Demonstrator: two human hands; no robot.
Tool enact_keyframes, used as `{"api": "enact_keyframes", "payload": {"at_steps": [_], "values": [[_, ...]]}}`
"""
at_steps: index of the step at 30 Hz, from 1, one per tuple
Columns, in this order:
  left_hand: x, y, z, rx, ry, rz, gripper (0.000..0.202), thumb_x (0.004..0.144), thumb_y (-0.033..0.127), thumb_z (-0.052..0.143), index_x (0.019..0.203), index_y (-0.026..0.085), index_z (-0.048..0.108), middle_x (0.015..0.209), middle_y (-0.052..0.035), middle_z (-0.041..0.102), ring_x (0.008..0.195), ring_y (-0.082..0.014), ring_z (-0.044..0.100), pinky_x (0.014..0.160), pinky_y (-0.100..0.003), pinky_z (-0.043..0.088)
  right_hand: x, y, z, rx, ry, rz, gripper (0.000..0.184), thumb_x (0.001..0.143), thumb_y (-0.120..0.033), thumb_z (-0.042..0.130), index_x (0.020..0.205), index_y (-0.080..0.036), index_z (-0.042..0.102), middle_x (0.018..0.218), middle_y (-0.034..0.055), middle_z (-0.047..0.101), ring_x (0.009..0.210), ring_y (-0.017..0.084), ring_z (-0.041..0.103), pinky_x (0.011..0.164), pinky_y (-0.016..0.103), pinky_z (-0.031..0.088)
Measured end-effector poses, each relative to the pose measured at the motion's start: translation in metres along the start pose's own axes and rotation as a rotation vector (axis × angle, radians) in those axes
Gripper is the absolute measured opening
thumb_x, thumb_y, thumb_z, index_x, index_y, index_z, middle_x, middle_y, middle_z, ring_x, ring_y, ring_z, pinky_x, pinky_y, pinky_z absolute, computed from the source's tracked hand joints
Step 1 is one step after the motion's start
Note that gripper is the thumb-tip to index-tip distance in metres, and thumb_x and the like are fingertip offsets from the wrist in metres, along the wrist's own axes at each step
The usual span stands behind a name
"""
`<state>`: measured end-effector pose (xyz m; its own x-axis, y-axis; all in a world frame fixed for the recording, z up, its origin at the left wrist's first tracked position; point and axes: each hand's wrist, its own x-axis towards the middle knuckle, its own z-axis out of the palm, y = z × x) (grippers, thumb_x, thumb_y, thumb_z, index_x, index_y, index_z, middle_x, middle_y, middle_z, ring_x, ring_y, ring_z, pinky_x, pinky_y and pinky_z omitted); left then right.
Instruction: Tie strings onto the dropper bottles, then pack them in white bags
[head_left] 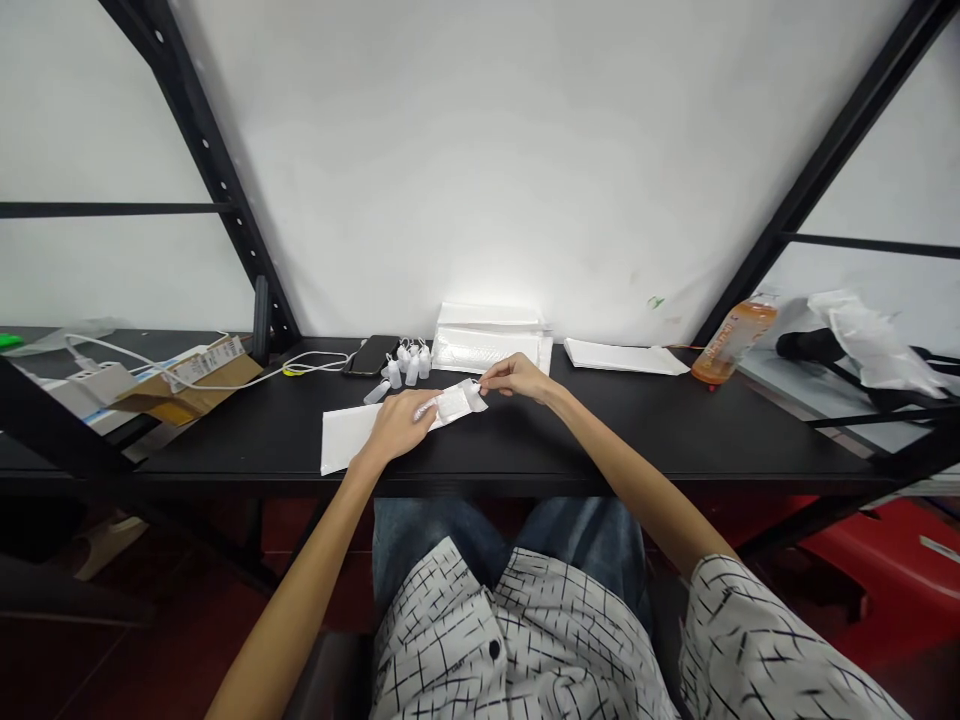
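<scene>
My left hand [400,422] is closed around one end of a small white padded pouch [454,402] just above the black table [600,440]. My right hand [516,377] pinches the pouch's other end at its opening. A small bottle seems to sit inside the pouch near my left fingers. Under my left hand lies a flat white envelope [345,436]. Several small white dropper bottles [409,363] stand just behind, and one lies on its side [376,392].
A stack of white padded envelopes [491,338] sits at the back centre, more flat ones [622,357] to its right. A black phone [371,354] with a white cable, a cardboard box [187,380] and a charger lie left. An orange drink bottle [731,340] leans at right.
</scene>
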<state>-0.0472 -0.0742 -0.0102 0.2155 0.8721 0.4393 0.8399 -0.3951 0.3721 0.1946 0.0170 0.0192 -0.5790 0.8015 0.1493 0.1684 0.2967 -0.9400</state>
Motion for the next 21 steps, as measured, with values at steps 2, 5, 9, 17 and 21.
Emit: {"api": "enact_keyframes", "payload": {"at_steps": [2,5,9,17,21], "values": [[0.0,-0.001,0.0,-0.01,0.003,0.006,0.04,0.089,0.029,0.044,0.119,0.021,0.069,0.12,-0.0041,0.07,0.113,-0.0254,0.062,0.1,-0.037,0.047,0.0,0.001,-0.003,-0.01,-0.029,0.041,0.025,0.062,-0.029,0.077,0.079,-0.011,0.077,0.072,0.0078,0.073,0.045,0.005,0.039,0.043,0.022,0.029],[0.0,-0.002,0.001,-0.046,0.009,0.017,0.039,0.09,0.032,0.044,0.118,0.02,0.07,0.12,-0.0043,0.07,0.113,-0.0253,0.062,0.1,-0.037,0.047,-0.002,0.005,-0.012,0.005,-0.047,0.129,0.026,0.061,-0.029,0.078,0.081,-0.011,0.078,0.074,0.0087,0.073,0.046,0.005,0.04,0.041,0.02,0.022],[0.0,0.0,0.003,-0.076,-0.039,0.074,0.04,0.093,0.038,0.044,0.119,0.02,0.069,0.121,-0.0049,0.069,0.114,-0.0237,0.062,0.1,-0.035,0.045,-0.005,0.009,-0.016,0.044,-0.068,0.142,0.028,0.061,-0.029,0.078,0.084,-0.012,0.078,0.075,0.0088,0.073,0.047,0.005,0.039,0.042,0.021,0.019],[-0.004,0.004,0.008,0.17,-0.161,0.198,0.055,0.092,0.053,0.049,0.135,0.021,0.056,0.138,-0.0129,0.056,0.132,-0.029,0.048,0.109,-0.045,0.034,-0.006,0.005,0.019,-0.184,-0.254,0.0,0.011,0.062,-0.02,0.071,0.068,-0.015,0.079,0.06,0.0003,0.064,0.058,0.01,0.047,0.054,0.023,0.037],[-0.005,0.001,0.009,0.175,-0.149,0.211,0.054,0.093,0.054,0.048,0.135,0.02,0.056,0.138,-0.0128,0.057,0.132,-0.0283,0.048,0.108,-0.044,0.034,-0.009,0.01,0.026,-0.277,-0.199,-0.047,0.013,0.066,-0.022,0.067,0.067,-0.015,0.077,0.062,0.0004,0.064,0.059,0.012,0.051,0.055,0.024,0.039]]}}
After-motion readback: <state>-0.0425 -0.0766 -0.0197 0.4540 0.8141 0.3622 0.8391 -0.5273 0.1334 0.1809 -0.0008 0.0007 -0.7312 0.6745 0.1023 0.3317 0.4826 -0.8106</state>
